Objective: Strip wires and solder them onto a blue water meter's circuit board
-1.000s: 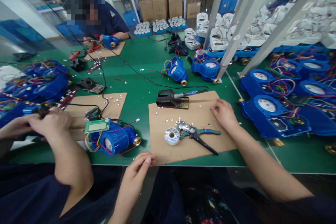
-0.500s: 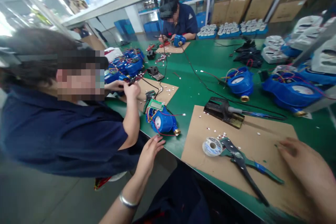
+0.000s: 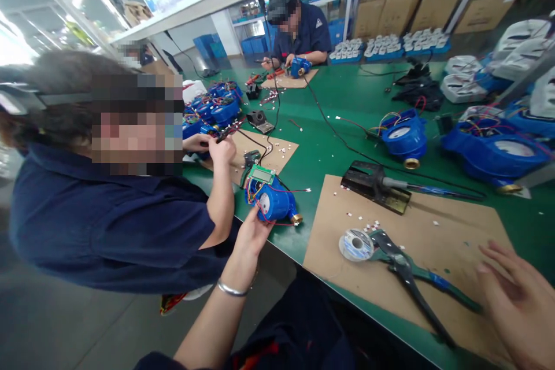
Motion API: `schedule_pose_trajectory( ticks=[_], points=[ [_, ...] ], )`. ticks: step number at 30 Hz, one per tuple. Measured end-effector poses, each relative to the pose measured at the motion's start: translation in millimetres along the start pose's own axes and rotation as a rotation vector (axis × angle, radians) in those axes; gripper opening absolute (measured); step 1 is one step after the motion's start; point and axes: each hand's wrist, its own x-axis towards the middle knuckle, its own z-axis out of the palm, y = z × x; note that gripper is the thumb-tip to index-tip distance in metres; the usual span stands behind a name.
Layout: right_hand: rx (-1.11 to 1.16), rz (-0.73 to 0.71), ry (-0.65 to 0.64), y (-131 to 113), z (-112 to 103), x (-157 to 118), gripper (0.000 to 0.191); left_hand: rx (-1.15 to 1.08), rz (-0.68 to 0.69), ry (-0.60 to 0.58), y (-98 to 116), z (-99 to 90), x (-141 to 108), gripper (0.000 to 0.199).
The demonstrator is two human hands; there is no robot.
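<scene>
My left hand (image 3: 255, 231) has its thumb and fingers round the near edge of a blue meter (image 3: 277, 203) at the table's edge. On that meter sit a green circuit board (image 3: 262, 174) with a small display, thin coloured wires and a brass fitting (image 3: 296, 219). At the far right, my right hand (image 3: 511, 286) hovers over the brown cardboard (image 3: 468, 243), fingers apart and holding nothing. Between my hands, a solder spool (image 3: 356, 244) and green-and-black wire strippers (image 3: 416, 277) lie on the cardboard, near a soldering iron (image 3: 427, 188) in its black stand (image 3: 375, 185).
A person in dark blue (image 3: 130, 219) works close on my left; another person (image 3: 299, 29) sits across the green table (image 3: 347, 92). More blue meters (image 3: 404, 136) stand at the right, with white housings (image 3: 463, 78) behind. Black cables cross the table, and small white bits lie scattered.
My left hand has moved up to the blue meter and taken hold of its near edge. My right hand has shifted slightly down and right, still open. The camera view has shifted slightly.
</scene>
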Motion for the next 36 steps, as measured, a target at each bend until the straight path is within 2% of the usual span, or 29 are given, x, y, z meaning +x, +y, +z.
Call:
schedule_pose_trajectory(
  ticks=[3, 6, 14, 17, 19, 21, 24, 26, 29, 33, 36],
  points=[
    [0.072, 0.035, -0.039, -21, -5, -9, 0.03, -0.01, 0.002, 0.003, -1, 2.4, 1, 0.017],
    [0.14, 0.024, -0.053, -32, -6, -14, 0.028, -0.013, -0.005, -0.001, -1, 3.9, 3, 0.021],
    [0.229, -0.043, -0.091, -32, -12, -26, 0.029, -0.021, 0.003, -0.095, -6, 21.9, 6, 0.028],
    [0.253, -0.049, -0.078, -35, -15, -32, 0.028, -0.015, 0.036, -0.123, -11, 23.6, 5, 0.027],
    [0.266, -0.083, -0.114, -36, -16, -37, 0.028, -0.005, 0.05, -0.126, -13, 21.8, 4, 0.027],
    [0.233, -0.16, -0.214, -35, -14, -43, 0.029, 0.01, 0.049, -0.132, -14, 19.4, 4, 0.026],
    [0.06, -0.263, -0.324, -32, -7, -51, 0.051, 0.041, 0.05, -0.143, -15, 17.6, 3, 0.025],
    [-0.055, -0.279, -0.314, -31, -2, -55, 0.058, 0.06, 0.056, -0.147, -16, 17.7, 2, 0.023],
    [-0.122, -0.282, -0.316, -33, 2, -57, 0.054, 0.086, 0.058, -0.156, -16, 18.2, 0, 0.023],
    [-0.134, -0.293, -0.344, -37, -2, -56, 0.053, 0.123, 0.052, -0.158, -16, 17.3, -4, 0.024],
    [-0.147, -0.253, -0.32, -36, -9, -58, 0.049, 0.151, 0.056, -0.151, -15, 16.1, -7, 0.025]
  ],
)
